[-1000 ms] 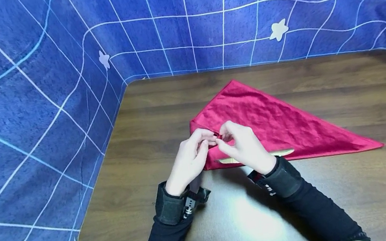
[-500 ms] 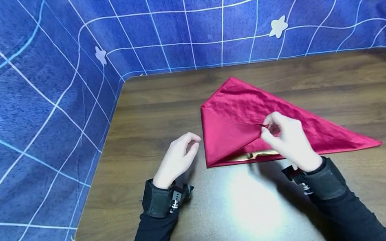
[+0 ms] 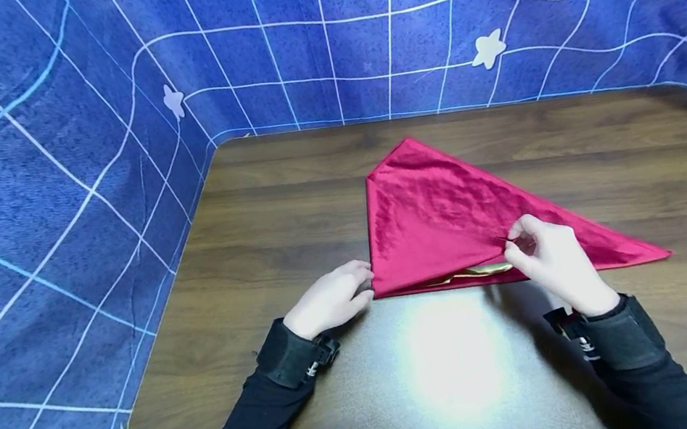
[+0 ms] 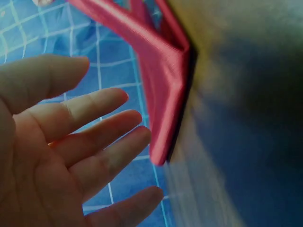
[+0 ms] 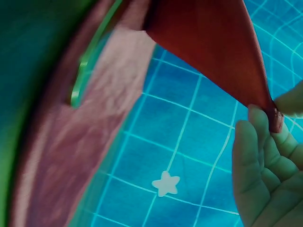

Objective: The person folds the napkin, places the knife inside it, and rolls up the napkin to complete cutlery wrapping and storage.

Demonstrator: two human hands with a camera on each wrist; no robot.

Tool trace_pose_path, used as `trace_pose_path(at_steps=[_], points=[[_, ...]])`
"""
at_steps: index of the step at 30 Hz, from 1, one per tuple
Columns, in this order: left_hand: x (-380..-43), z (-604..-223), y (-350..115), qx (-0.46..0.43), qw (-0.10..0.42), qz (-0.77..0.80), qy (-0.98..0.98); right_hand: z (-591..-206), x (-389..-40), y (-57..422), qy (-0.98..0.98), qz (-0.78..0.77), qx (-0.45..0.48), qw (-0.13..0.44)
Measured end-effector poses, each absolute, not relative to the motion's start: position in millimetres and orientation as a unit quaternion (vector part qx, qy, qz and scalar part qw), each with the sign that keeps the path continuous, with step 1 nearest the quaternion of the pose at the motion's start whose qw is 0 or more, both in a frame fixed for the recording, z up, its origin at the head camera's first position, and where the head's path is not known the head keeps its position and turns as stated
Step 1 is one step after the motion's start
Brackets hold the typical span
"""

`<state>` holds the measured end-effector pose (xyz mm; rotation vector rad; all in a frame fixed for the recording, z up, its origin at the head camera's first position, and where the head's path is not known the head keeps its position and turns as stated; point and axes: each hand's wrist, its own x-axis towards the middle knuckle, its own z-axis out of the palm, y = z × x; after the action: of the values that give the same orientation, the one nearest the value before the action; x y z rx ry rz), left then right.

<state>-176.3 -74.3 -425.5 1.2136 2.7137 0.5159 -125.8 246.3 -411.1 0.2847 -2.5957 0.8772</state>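
Observation:
A crimson cloth napkin [image 3: 441, 208] lies folded on the table, its left side turned inward. My right hand [image 3: 550, 259] pinches the corner of that folded-over flap between thumb and fingers; the right wrist view shows the flap [image 5: 208, 47] lifted and stretched from my right hand [image 5: 270, 175]. Below the flap's edge, a slim, shiny gold utensil [image 3: 486, 270] lies along the napkin's near side, mostly covered. My left hand [image 3: 332, 300] is at the napkin's lower left corner, fingertips right at the fold. In the left wrist view its fingers [image 4: 102, 127] are spread and relaxed beside the napkin edge [image 4: 165, 94].
The wooden table [image 3: 276, 202] extends around the napkin, with a bright glare spot on its near part. A blue curtain [image 3: 307, 51] with white grid lines and pale stars hangs behind and to the left. The table's rounded left corner is near the left arm.
The right hand has drawn the napkin corner rightward and toward the body, covering more of the gold utensil. The left hand let go of the corner, moved away left, then came to the left fold.

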Motion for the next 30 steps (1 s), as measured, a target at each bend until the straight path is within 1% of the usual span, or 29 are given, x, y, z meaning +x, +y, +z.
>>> trace_pose_path(at_steps=[3, 6, 13, 20, 25, 30], points=[[-172, -427, -69, 0.411, 0.081, 0.140, 0.897, -418, -126, 251, -0.932, 0.295, 0.112, 0.177], [-167, -428, -64, 0.419, 0.086, 0.109, 0.897, -425, -126, 256, -0.940, 0.274, 0.123, 0.161], [-159, -432, -57, 0.435, 0.079, 0.048, 0.896, -434, -127, 265, -0.957, 0.234, 0.141, 0.101], [-156, -436, -56, 0.439, 0.075, 0.035, 0.895, -438, -131, 267, -0.965, 0.201, 0.156, 0.064], [-156, -438, -56, 0.437, 0.075, 0.033, 0.896, -440, -132, 267, -0.969, 0.187, 0.153, 0.042], [-155, -438, -57, 0.432, 0.079, 0.034, 0.898, -442, -132, 267, -0.970, 0.182, 0.156, 0.035]])
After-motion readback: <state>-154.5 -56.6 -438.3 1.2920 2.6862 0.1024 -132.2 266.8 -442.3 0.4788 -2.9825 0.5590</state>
